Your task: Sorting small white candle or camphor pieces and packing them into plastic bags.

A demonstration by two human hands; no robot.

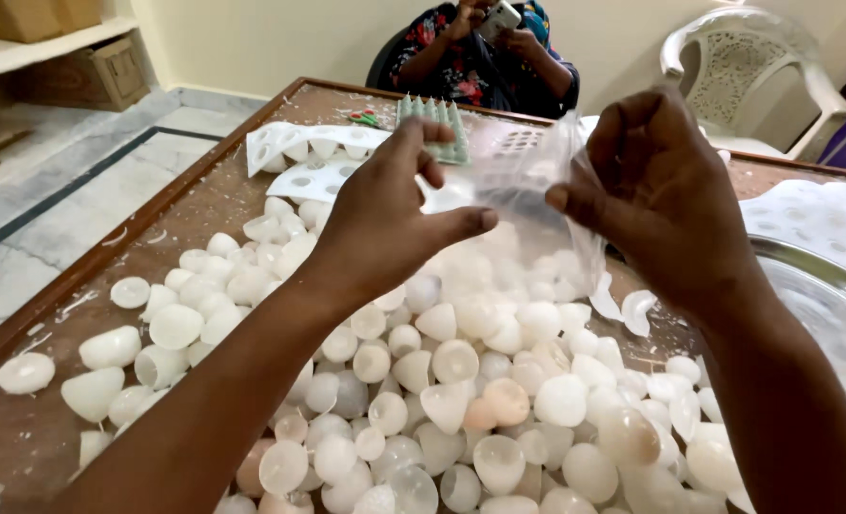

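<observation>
Head view: the left hand (385, 219) and right hand (656, 195) both pinch a clear plastic bag (528, 176) above the table (195, 205) — its contents too blurred to tell. White dome-shaped shells (442, 381) heap below. A steel tray (827, 305) is cut off at right — cardboard boxes (85, 71) sit on shelves upper left.

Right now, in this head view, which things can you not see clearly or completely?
- Clear plastic bag: blurred and see-through, held between left hand and right hand; whether anything is inside cannot be told.
- Metal tray: cut off by the right edge and partly behind the right arm.
- Green mould: partly hidden by the left fingers.
- White cone shells: the lowest ones are cut off by the bottom edge.
</observation>
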